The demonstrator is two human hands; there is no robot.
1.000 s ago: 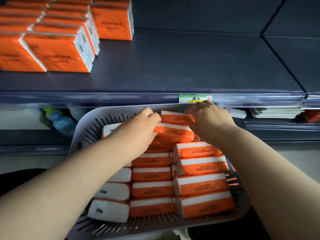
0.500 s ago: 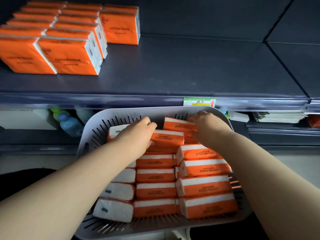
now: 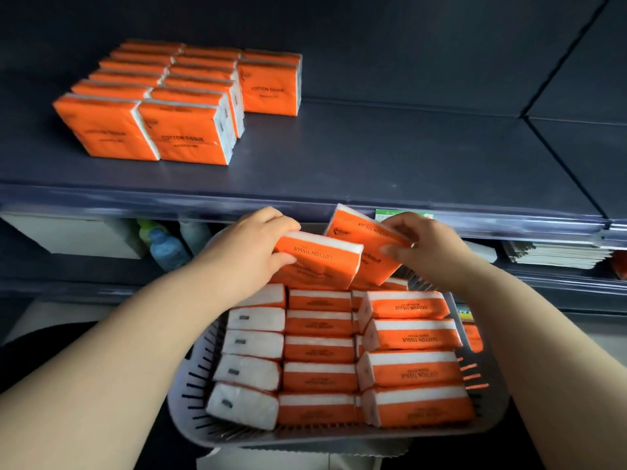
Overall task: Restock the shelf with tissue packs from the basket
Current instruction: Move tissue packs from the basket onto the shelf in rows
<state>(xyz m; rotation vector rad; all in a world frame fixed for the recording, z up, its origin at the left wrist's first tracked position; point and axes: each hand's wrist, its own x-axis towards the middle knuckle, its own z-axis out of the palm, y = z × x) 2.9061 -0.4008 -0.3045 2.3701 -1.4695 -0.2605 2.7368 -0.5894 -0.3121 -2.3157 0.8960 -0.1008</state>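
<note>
A grey slotted basket (image 3: pixel 193 395) in front of me holds several orange-and-white tissue packs (image 3: pixel 407 371) in rows. My left hand (image 3: pixel 244 252) grips one orange pack (image 3: pixel 319 262), lifted above the basket's far end. My right hand (image 3: pixel 424 249) holds a second pack (image 3: pixel 359 232), tilted up just below the shelf edge. On the dark blue shelf (image 3: pixel 373 157) above, several packs (image 3: pixel 152 106) stand in rows at the left.
The shelf's right part is bare, with a seam to the adjoining shelf board (image 3: pixel 583 154). A green price label (image 3: pixel 403 213) sits on the shelf lip. Below the shelf are bottles (image 3: pixel 163 242) at left and stacked paper goods (image 3: pixel 553 256) at right.
Both hands have closed on packs at the basket's far end and raised them out of the rows toward the shelf edge. The camera view has tilted up.
</note>
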